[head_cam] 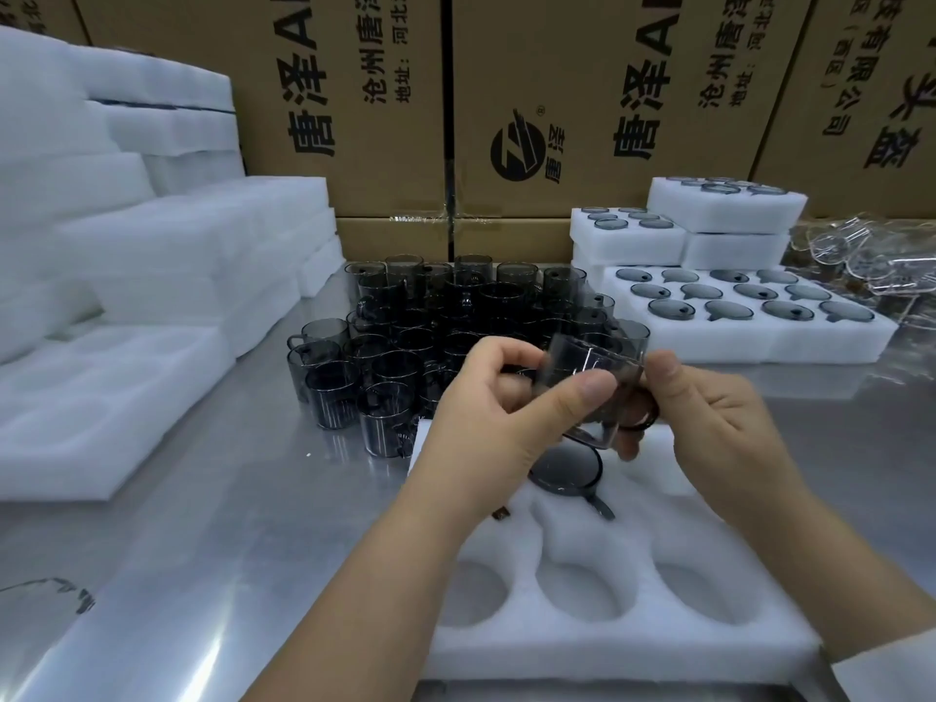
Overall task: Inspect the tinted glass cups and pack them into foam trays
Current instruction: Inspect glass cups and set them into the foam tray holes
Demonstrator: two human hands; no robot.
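Both hands hold one grey tinted glass cup [595, 377] tilted on its side above a white foam tray [623, 646]. My left hand [499, 418] grips its body with the thumb across the front. My right hand [709, 412] holds the other end near the dark handle. Under the held cup, another tinted cup [567, 468] sits in a tray hole with its handle pointing right. Several tray holes nearer me are empty. A dense group of loose tinted cups [430, 331] stands on the steel table behind the tray.
Stacks of white foam trays [126, 276] fill the left side. Filled foam trays [749, 306] sit at the back right, with clear glassware [861, 255] beyond them. Cardboard boxes [557, 119] form a wall at the back. The steel table [228, 524] shows at the left front.
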